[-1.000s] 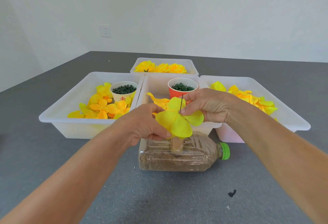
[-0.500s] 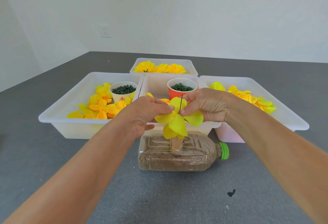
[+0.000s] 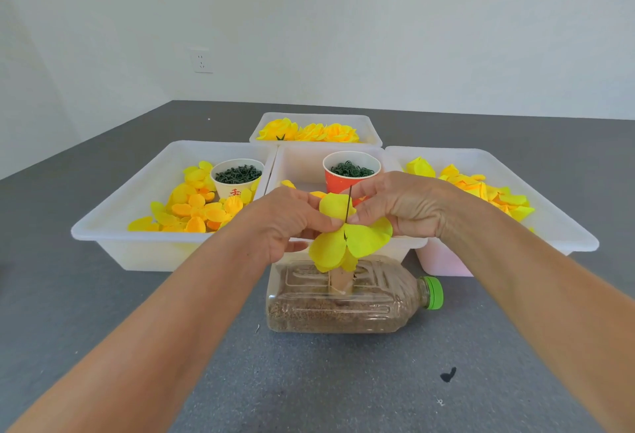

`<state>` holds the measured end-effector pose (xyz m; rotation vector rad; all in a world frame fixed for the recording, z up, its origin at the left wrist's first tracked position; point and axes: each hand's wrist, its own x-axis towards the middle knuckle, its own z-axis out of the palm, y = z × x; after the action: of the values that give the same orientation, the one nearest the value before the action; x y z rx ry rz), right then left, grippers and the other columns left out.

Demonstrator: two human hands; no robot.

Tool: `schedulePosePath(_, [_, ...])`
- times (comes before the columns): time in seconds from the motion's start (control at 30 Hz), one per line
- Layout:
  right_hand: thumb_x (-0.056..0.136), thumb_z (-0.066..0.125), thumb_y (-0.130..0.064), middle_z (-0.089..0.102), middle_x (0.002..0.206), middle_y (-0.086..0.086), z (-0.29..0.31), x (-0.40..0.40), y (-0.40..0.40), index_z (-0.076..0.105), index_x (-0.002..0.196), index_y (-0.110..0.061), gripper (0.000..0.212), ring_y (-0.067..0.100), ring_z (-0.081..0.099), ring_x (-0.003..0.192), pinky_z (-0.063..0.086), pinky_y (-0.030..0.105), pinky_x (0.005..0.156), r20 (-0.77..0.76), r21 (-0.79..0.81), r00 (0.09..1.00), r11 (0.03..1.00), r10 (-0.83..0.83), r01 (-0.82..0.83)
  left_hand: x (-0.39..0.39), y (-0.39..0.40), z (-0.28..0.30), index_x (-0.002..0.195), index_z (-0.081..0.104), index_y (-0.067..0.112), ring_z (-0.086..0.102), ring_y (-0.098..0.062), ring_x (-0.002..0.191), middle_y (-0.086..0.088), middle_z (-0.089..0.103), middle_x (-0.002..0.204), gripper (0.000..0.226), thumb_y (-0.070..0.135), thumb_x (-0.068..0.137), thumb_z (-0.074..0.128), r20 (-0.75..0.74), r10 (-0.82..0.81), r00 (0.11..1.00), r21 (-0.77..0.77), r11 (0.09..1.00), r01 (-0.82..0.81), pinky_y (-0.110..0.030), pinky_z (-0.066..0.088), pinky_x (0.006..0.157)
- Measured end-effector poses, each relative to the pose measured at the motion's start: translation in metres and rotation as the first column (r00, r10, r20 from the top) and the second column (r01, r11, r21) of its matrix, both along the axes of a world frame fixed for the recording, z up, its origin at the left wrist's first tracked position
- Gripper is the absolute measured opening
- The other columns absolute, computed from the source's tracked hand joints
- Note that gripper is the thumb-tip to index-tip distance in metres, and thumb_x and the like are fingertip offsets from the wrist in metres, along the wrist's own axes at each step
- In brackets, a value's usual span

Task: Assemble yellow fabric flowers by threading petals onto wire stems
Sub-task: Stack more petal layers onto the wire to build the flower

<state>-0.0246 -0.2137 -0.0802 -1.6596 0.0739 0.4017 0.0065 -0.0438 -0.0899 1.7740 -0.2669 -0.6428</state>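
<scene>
A yellow fabric petal piece (image 3: 350,237) with rounded lobes, one raised at the far side and the others drooping, sits threaded on a thin dark upright wire stem (image 3: 347,204) above a clear plastic bottle of brown grain with a green cap (image 3: 343,302) lying on its side on the grey bench (image 3: 103,295). The left hand (image 3: 288,223) and right hand (image 3: 398,206) meet at the stem, fingers closed in a pinch on the petal piece. Beyond stand white plastic trays (image 3: 113,240) holding loose yellow petals (image 3: 192,206).
</scene>
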Motion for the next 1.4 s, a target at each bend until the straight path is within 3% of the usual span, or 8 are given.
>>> schedulePosePath(0.1, [0.08,0.056,0.014,0.068,0.088,0.014,-0.001,-0.001,0.0,0.063,0.102,-0.003,0.028,0.023,0.068,0.072,0.058,0.033,0.067,0.01,-0.004,1.0,1.0,-0.014,0.014,0.0,0.001,0.001,0.096,0.066,0.011,0.063,-0.02,0.086,-0.003,0.069,0.09,0.017,0.007,0.08,0.069,0.034,-0.034,0.999,0.026,0.999,0.033,-0.038,0.044,0.095])
schedulePosePath(0.27, [0.078,0.059,0.012,0.07,0.085,0.004,0.002,-0.003,-0.002,0.064,0.104,-0.009,0.034,0.015,0.068,0.073,0.057,0.028,0.068,-0.035,0.0,0.999,1.0,0.016,-0.016,0.004,0.003,0.007,0.087,0.066,0.015,0.064,-0.014,0.075,0.0,0.069,0.082,0.016,0.002,0.078,0.068,0.015,-0.107,0.994,0.015,0.994,0.106,-0.026,0.046,0.067])
schedulePosePath(0.57, [0.077,0.059,0.015,0.066,0.092,0.007,-0.002,-0.002,0.003,0.061,0.112,-0.007,0.041,0.019,0.063,0.08,0.053,0.031,0.073,-0.03,-0.06,0.998,0.997,-0.047,0.045,0.005,0.001,0.002,0.104,0.064,0.011,0.063,-0.019,0.085,-0.006,0.068,0.097,0.029,-0.003,0.078,0.067,0.014,-0.096,0.995,0.037,0.995,0.095,-0.027,0.05,0.069])
schedulePosePath(0.77, [0.077,0.06,0.014,0.07,0.075,0.0,-0.004,-0.002,0.003,0.066,0.089,-0.015,0.032,0.013,0.065,0.069,0.055,0.024,0.063,-0.059,-0.069,0.998,0.997,-0.024,0.02,0.005,0.001,0.002,0.11,0.064,0.009,0.063,-0.019,0.084,-0.008,0.069,0.1,0.033,-0.002,0.079,0.067,0.016,-0.083,0.996,0.062,0.995,0.082,-0.026,0.046,0.064])
schedulePosePath(1.0, [0.079,0.058,0.014,0.07,0.076,0.0,-0.004,-0.003,0.003,0.066,0.088,-0.016,0.032,0.013,0.065,0.072,0.054,0.024,0.065,-0.067,-0.061,0.998,0.998,-0.007,0.003,0.006,-0.001,0.0,0.113,0.063,0.007,0.063,-0.026,0.099,-0.012,0.068,0.11,0.037,-0.002,0.078,0.068,0.012,-0.066,0.998,0.082,0.995,0.064,-0.03,0.049,0.075])
schedulePosePath(1.2, [0.078,0.059,0.013,0.068,0.087,0.005,-0.006,-0.005,0.004,0.06,0.107,-0.013,0.039,0.02,0.065,0.079,0.053,0.032,0.073,-0.078,-0.046,0.996,0.998,-0.039,0.036,0.005,-0.002,0.001,0.113,0.062,0.007,0.063,-0.026,0.098,-0.012,0.068,0.109,0.037,-0.002,0.078,0.068,0.024,-0.071,0.997,0.117,0.991,0.068,-0.033,0.049,0.081])
schedulePosePath(1.3, [0.077,0.062,0.013,0.067,0.088,0.006,-0.008,-0.008,0.005,0.059,0.104,-0.017,0.041,0.022,0.064,0.08,0.051,0.034,0.073,-0.04,-0.062,0.995,0.995,-0.086,0.084,0.003,-0.001,0.002,0.112,0.059,0.01,0.061,-0.02,0.085,-0.008,0.066,0.098,0.04,-0.003,0.076,0.07,0.075,-0.054,0.996,0.108,0.993,0.045,-0.028,0.048,0.073])
schedulePosePath(1.4, [0.073,0.07,0.007,0.065,0.085,0.003,-0.008,-0.013,0.005,0.062,0.089,-0.02,0.033,0.019,0.061,0.078,0.048,0.03,0.07,0.05,-0.177,0.991,0.975,-0.124,0.131,-0.001,0.001,0.0,0.11,0.058,0.013,0.061,-0.025,0.089,-0.015,0.065,0.1,0.049,-0.007,0.069,0.074,0.194,-0.008,0.981,0.055,0.998,-0.003,-0.034,0.048,0.083])
